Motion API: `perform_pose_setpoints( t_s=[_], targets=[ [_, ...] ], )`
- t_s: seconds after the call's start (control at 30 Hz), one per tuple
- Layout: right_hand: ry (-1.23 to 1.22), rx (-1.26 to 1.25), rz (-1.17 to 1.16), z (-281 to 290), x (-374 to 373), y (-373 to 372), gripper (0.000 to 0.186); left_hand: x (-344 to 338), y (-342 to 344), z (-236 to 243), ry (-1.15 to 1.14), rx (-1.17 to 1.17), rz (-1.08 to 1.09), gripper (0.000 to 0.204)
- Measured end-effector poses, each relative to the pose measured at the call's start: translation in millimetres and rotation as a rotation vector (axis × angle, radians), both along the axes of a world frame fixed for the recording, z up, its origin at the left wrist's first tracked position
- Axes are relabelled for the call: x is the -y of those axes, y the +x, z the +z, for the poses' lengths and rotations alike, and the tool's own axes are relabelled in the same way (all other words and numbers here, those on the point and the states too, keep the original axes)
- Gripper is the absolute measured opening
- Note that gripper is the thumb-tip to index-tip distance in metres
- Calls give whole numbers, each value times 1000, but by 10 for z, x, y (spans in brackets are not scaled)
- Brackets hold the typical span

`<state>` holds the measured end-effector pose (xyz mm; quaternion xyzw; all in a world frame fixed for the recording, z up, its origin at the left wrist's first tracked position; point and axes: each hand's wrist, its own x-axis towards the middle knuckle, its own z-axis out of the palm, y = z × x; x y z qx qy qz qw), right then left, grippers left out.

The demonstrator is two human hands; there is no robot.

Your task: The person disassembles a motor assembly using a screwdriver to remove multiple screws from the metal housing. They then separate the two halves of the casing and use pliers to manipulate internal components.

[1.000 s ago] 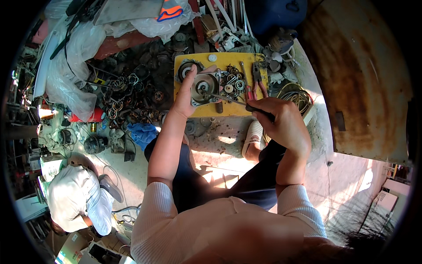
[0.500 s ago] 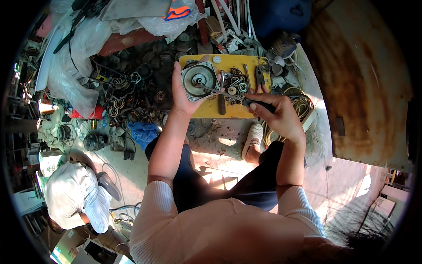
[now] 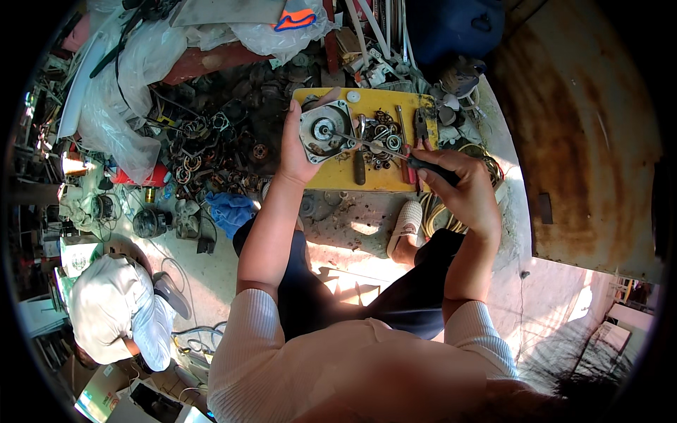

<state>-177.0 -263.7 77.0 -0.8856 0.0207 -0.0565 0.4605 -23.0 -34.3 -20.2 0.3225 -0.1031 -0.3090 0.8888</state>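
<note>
My left hand [image 3: 300, 155] grips a square metal housing [image 3: 317, 141] with a round recess and a central hub, held above a yellow board [image 3: 335, 180]. My right hand [image 3: 462, 187] is wrapped round the dark handle of a screwdriver [image 3: 427, 164]; its long shaft reaches to the housing, near the hub. On the board lie a pile of rings and small parts [image 3: 386, 130], a white washer [image 3: 353, 96], a dark-handled tool [image 3: 359, 168], red-handled pliers [image 3: 422, 123] and a thin red-handled tool [image 3: 409, 173].
Greasy metal parts [image 3: 190, 155] heap to the left, near plastic sheeting [image 3: 113, 120] and a blue cloth [image 3: 233, 211]. Coiled hose [image 3: 441, 215] lies right, beside a rusty panel [image 3: 578, 141]. Another person [image 3: 116, 310] bends at lower left. A blue container [image 3: 451, 25] stands at the back.
My left hand and the housing have moved right and slightly up, the housing's face now turned more toward me. My right hand has shifted a little, most recently rightward, still gripping the screwdriver.
</note>
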Motion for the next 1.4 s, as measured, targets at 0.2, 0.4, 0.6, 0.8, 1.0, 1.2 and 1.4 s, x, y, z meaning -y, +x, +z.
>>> perform_pose_setpoints(
  t_s=[0.2,0.4,0.6,0.8,1.0,1.2,1.4],
  targets=[
    [-42,10,-18,-54,-22,-43,28,60,-61,39,196,233,30,82],
    [100,-199,19,-62,76,-8,27,30,-55,-12,81,151,-63,83],
    [241,-83,94,-73,218,-19,28,23,-25,-26,-20,75,-108,86],
    [60,-94,-3,54,184,-67,31,50,-52,23,43,122,-22,82],
    [-109,-38,-34,2,101,-56,32,56,-70,-17,125,266,-42,80],
    [88,-149,-1,26,182,-36,31,34,-82,-16,66,232,-115,81],
    [121,-171,72,-59,292,-26,30,66,-118,-12,181,302,-109,92]
  ],
)
